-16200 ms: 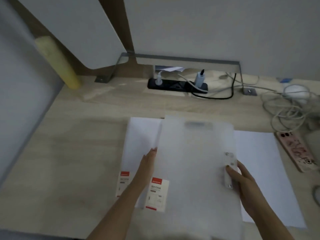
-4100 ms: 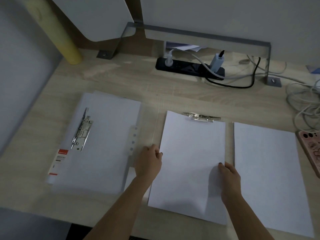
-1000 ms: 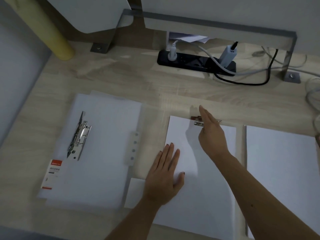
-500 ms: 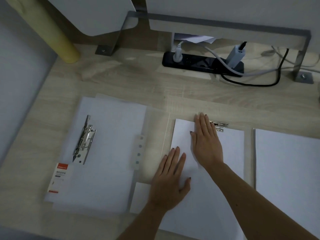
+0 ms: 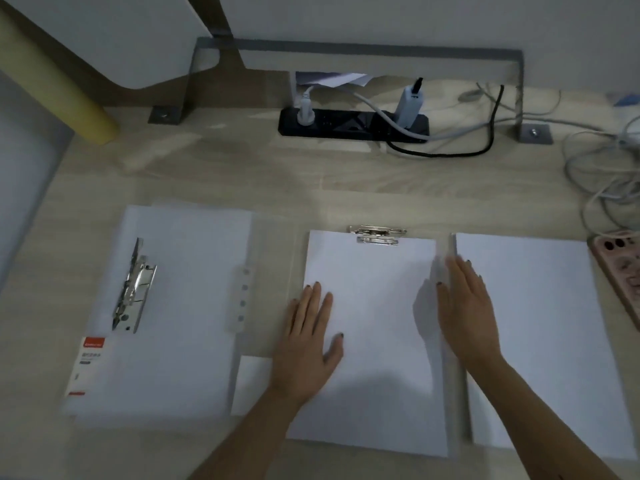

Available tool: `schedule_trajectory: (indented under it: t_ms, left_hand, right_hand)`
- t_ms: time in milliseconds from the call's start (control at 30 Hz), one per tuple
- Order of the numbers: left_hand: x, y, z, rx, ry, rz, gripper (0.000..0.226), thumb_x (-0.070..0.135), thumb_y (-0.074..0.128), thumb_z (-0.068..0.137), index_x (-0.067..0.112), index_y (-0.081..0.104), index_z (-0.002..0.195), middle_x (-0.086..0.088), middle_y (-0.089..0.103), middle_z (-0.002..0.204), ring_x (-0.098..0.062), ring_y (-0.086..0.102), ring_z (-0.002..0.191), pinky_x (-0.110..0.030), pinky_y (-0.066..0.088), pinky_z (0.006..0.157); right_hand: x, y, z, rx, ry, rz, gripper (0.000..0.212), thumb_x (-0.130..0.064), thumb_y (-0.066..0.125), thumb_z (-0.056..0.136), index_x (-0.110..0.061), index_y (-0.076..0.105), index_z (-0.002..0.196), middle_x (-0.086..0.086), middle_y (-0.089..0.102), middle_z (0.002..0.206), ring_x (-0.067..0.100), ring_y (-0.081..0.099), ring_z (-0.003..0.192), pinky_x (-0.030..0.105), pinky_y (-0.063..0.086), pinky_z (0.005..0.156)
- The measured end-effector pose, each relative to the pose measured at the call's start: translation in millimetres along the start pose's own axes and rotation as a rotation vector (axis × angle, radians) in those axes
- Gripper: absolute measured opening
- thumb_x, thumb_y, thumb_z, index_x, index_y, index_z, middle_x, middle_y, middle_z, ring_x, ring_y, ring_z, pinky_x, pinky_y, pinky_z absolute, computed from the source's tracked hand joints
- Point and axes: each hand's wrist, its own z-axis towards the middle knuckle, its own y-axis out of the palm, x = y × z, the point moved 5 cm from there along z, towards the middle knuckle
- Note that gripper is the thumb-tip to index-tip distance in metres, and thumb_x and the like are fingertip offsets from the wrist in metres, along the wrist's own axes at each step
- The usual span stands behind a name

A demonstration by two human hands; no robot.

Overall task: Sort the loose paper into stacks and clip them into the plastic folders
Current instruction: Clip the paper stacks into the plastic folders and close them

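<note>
Spanning the view, the tabletop (image 5: 242, 174) carries three pale sheets of work. An open plastic folder (image 5: 180, 323) is laid flat at nine o'clock, its lever clip (image 5: 133, 289) standing raised near its nine o'clock edge. The clipped stack (image 5: 370, 306) lies at the centre toward six o'clock and is pinned at its twelve o'clock edge by a metal clip (image 5: 377, 234). A second translucent folder appears to lie beneath it. The loose stack (image 5: 533, 323) is set just beside it at three o'clock, with a phone (image 5: 620, 271) near its far edge.

The main risk is judged to be skewing. Because the clipped stack is pinned at one short edge only, it could be pivoted or creased by a sideways push from a flat palm. Top sheets of the loose stack could be fanned out if dragged rather than lifted, and the phone could be nudged.

The left hand (image 5: 308, 341) is laid flat, palm down, on the stack's seven o'clock part, fingers straight toward twelve o'clock and nothing gripped. The right hand (image 5: 464, 306) is likewise open, fingers together, across the strip between the two stacks. It is slightly blurred, so whether it is pressed down cannot be told.
</note>
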Motion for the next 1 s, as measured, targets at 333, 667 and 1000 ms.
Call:
schedule_trajectory:
  t_ms: [333, 667, 1000]
  left_hand:
    - [177, 17, 30, -0.12, 0.335, 0.132, 0.059, 0.032, 0.005, 0.099, 0.006, 0.041, 0.139, -0.008, 0.037, 0.149, -0.02, 0.032, 0.139, -0.041, 0.019, 0.109]
    - [190, 61, 33, -0.26, 0.273, 0.197, 0.063, 0.046, 0.013, 0.096, 0.002, 0.032, 0.137, -0.013, 0.044, 0.144, -0.024, 0.033, 0.136, -0.038, 0.017, 0.108]
    - [190, 57, 35, -0.267, 0.223, 0.23, 0.066, 0.045, 0.006, 0.098, 0.002, 0.026, 0.143, -0.014, 0.041, 0.146, -0.022, 0.025, 0.136, -0.042, 0.016, 0.108]
  right_hand:
    - [148, -89, -46, 0.127, 0.497, 0.056, 0.05, -0.007, 0.051, 0.09, 0.001, 0.038, 0.138, 0.026, 0.037, 0.144, 0.04, 0.033, 0.133, 0.046, 0.026, 0.11]
    - [201, -96, -39, 0.052, 0.719, 0.207, 0.041, -0.02, 0.056, 0.088, 0.002, 0.053, 0.122, 0.031, 0.05, 0.122, 0.043, 0.044, 0.114, 0.041, 0.035, 0.097]
    - [209, -109, -31, -0.028, 0.733, 0.5, 0.014, -0.02, 0.061, 0.08, -0.009, 0.054, 0.074, 0.01, 0.049, 0.07, 0.024, 0.048, 0.076, 0.031, 0.037, 0.066]
